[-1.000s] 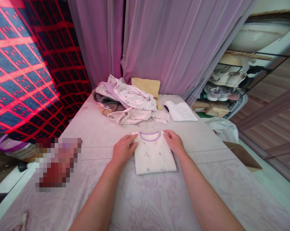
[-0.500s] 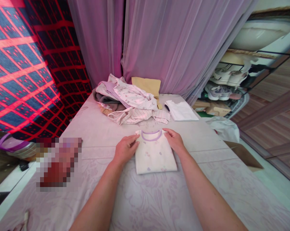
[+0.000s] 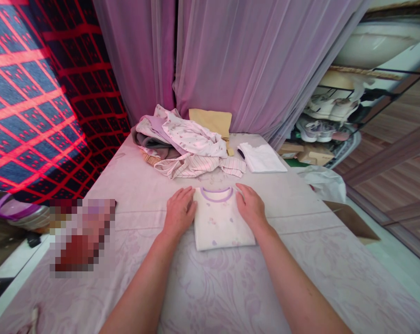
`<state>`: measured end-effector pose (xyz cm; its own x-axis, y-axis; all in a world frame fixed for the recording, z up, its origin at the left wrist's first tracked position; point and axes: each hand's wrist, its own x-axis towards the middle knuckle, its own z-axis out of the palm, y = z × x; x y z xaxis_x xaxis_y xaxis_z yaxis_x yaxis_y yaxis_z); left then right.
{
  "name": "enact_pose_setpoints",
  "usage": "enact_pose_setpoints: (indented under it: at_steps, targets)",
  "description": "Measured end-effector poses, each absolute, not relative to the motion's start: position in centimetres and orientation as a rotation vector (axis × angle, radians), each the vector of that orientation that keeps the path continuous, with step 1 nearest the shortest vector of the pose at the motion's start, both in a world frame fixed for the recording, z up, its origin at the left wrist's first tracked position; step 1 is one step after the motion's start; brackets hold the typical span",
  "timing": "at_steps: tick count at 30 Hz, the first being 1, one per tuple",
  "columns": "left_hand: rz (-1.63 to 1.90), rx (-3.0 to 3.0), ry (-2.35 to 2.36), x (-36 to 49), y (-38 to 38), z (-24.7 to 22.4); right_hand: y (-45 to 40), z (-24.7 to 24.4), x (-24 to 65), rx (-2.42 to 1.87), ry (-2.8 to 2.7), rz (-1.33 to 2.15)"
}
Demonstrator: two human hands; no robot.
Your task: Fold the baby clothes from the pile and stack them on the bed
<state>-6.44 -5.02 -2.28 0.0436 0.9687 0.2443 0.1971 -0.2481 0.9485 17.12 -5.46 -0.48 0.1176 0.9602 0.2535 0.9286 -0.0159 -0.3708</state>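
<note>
"What lies between the hands?"

"A folded white shirt [image 3: 219, 222] with a lilac collar; the left hand [image 3: 179, 212] and right hand [image 3: 250, 207] rest open against it."

"Any containers?"

"Beyond the right hand, a wire rack [image 3: 338, 87] holds sneakers [image 3: 314, 130]."

Folded shirt [image 3: 219, 222] and clothing pile [image 3: 185, 141] inspected: no legible text, label, brand, number or sign found.

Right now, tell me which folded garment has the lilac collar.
The printed white top between the left hand and right hand; the other folded garment, farther back, is plain white.
</note>
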Motion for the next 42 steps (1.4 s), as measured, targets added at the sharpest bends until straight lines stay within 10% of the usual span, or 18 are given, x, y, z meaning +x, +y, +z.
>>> enact_pose_setpoints:
  at_steps: [20, 34, 42]
  targets:
    - [0.544, 2.242, 1.64, -6.8, -5.4, -1.8, -10.2, 0.3, 12.6, -1.891, -2.253, 0.096]
    - [0.802, 2.098, 1.642, -7.1, -5.0, -2.1, -13.2, -0.6, 16.2, -1.861, -1.817, 0.13]
    - [0.794, 2.111, 1.65, -7.0, -5.0, -2.1, -12.9, -0.5, 19.8, -2.207, -1.464, 0.717]
